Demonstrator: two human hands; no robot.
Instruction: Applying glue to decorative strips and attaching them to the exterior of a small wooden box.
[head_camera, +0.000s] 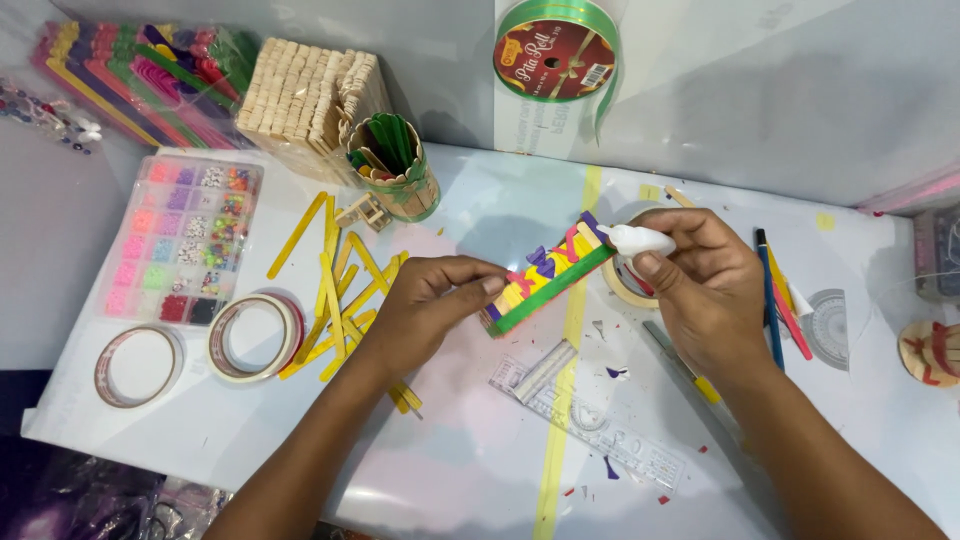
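The fingers of the right hand (700, 290) were curled around a small white glue bottle (640, 239), its nozzle pointing left and meeting the upper end of a coloured stick panel (548, 278). The fingers of the left hand (430, 305) were pinched narrowly on the panel's lower left end, thumb along its near edge, holding it tilted just above the white table (480, 470). Both forearms entered from the bottom edge and converged on the panel near the table's centre. Behind the right hand lay a roll of tape (625, 285), partly hidden, and to its right some pencils (775, 295). A clear ruler (585, 420) lay just below the panel. Left of the left hand, loose yellow sticks (335, 290) were scattered beside two tape rolls (255, 338). Farther left, a clear divided box (185, 240) held beads sorted by colour. Behind the sticks, a small round holder (395, 165) contained green sticks standing on end.
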